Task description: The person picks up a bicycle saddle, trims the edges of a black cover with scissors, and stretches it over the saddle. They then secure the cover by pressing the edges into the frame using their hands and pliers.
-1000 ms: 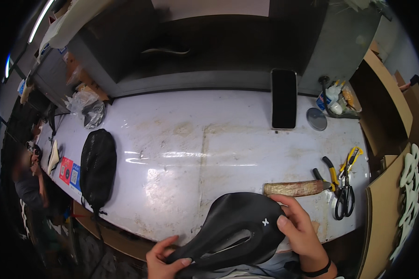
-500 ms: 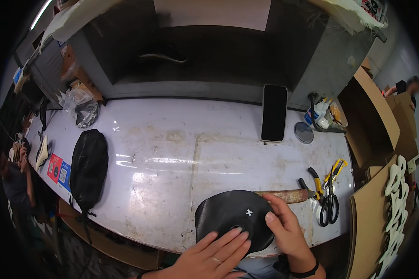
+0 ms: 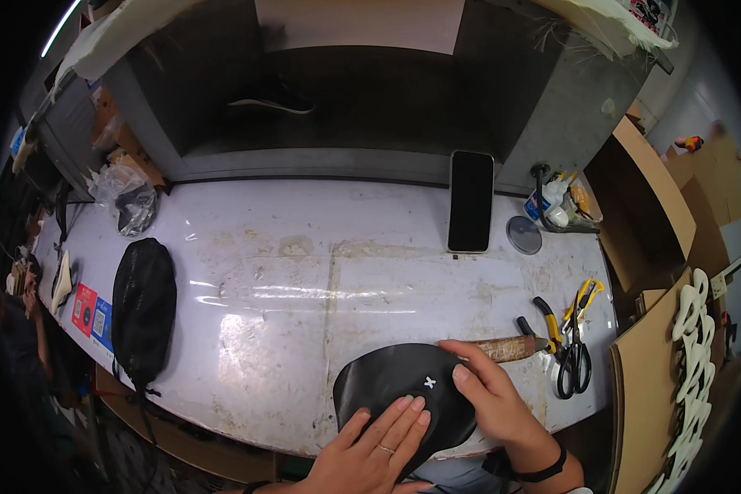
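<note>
A smooth black rounded piece (image 3: 387, 369), looking like soft sheet material with a small white cross mark, is at the near edge of the table. I cannot tell its exact kind. My left hand (image 3: 369, 453) lies across its near part, fingers stretched flat and a ring on one of them. At its right edge, my right hand (image 3: 502, 401) pinches it, thumb on top and the other fingers partly behind it. Beyond the right hand lies a stained, wrapped handle-like tool (image 3: 506, 349).
Black scissors (image 3: 575, 370), yellow-black pliers (image 3: 547, 321) and a yellow cutter (image 3: 584, 300) lie at the right. A phone (image 3: 471, 202) leans by the grey cabinet (image 3: 321, 165). A black pouch (image 3: 144, 309) sits left. Cardboard (image 3: 646, 387) stands beyond the right edge.
My left hand's fingers have slid up the black piece toward the white mark, covering the dark spot seen there before. The right hand keeps its hold. The whole view has shifted slightly.
</note>
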Action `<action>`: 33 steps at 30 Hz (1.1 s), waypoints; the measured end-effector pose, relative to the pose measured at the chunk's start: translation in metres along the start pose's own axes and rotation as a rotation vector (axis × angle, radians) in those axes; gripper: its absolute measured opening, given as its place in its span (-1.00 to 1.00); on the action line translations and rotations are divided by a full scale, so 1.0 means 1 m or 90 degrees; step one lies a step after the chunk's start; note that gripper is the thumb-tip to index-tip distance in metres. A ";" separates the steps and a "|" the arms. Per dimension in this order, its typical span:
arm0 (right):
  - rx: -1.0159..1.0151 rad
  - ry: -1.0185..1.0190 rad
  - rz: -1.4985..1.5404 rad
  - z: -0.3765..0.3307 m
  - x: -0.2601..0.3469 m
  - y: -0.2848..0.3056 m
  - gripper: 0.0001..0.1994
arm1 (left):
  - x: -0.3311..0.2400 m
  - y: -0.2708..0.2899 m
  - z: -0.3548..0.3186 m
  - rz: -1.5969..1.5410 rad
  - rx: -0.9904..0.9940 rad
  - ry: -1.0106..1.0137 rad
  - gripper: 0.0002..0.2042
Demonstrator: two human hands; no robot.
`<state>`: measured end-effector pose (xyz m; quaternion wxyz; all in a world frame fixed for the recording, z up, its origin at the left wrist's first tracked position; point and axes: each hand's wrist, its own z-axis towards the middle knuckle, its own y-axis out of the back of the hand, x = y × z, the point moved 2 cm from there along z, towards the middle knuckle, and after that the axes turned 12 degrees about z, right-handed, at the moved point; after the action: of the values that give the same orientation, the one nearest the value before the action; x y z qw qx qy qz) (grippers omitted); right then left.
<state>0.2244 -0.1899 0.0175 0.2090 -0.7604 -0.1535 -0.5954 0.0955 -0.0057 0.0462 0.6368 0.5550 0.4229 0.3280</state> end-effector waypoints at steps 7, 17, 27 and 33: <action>0.016 -0.146 0.130 0.018 0.005 0.003 -0.59 | 0.001 0.000 -0.001 -0.002 -0.003 0.000 -0.03; 0.048 -0.019 0.020 0.021 0.010 -0.008 -0.46 | 0.001 -0.007 -0.001 -0.006 -0.023 -0.027 -0.11; -0.176 -0.071 0.222 -0.038 -0.002 -0.012 -0.55 | 0.039 0.043 -0.041 -0.281 -0.335 -0.024 -0.59; -0.015 -0.094 0.235 -0.110 -0.020 -0.021 0.01 | 0.029 0.023 -0.078 -0.414 -0.521 0.233 -0.82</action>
<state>0.1167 -0.2268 0.0232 0.2937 -0.8196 -0.0194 -0.4915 0.0390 0.0575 0.0619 0.7849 0.0370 0.5145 0.3432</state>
